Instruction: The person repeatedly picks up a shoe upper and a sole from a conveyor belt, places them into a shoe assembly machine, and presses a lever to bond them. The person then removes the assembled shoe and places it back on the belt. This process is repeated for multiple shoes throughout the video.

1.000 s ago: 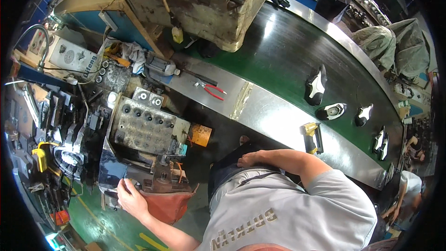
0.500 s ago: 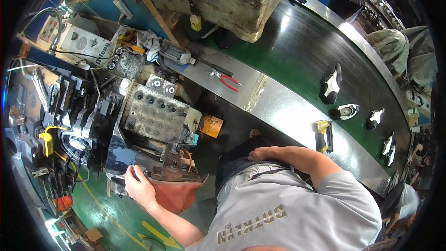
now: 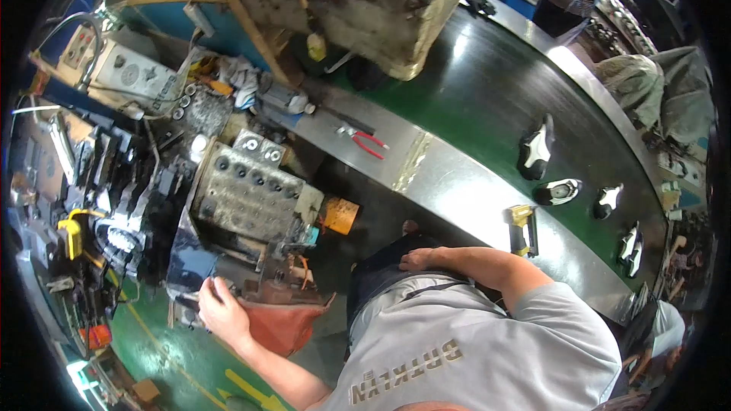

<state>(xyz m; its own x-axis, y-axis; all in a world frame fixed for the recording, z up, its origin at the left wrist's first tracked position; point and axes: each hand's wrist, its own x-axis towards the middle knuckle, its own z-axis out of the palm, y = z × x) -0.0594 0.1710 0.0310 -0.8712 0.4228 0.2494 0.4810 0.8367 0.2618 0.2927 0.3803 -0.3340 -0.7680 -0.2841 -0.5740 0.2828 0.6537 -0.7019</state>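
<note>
Head view: nearest, the left hand (image 3: 221,308) reaches down to the low front edge of a grimy machine (image 3: 251,198), fingers curled on a dark metal part (image 3: 190,262) there; whether they grip it I cannot tell. The right hand (image 3: 421,259) rests flat on the person's thigh, fingers loosely together, holding nothing. Beyond, red-handled pliers (image 3: 364,141) lie on the steel ledge (image 3: 464,183), and shoes (image 3: 535,151) ride the green conveyor belt (image 3: 487,84).
</note>
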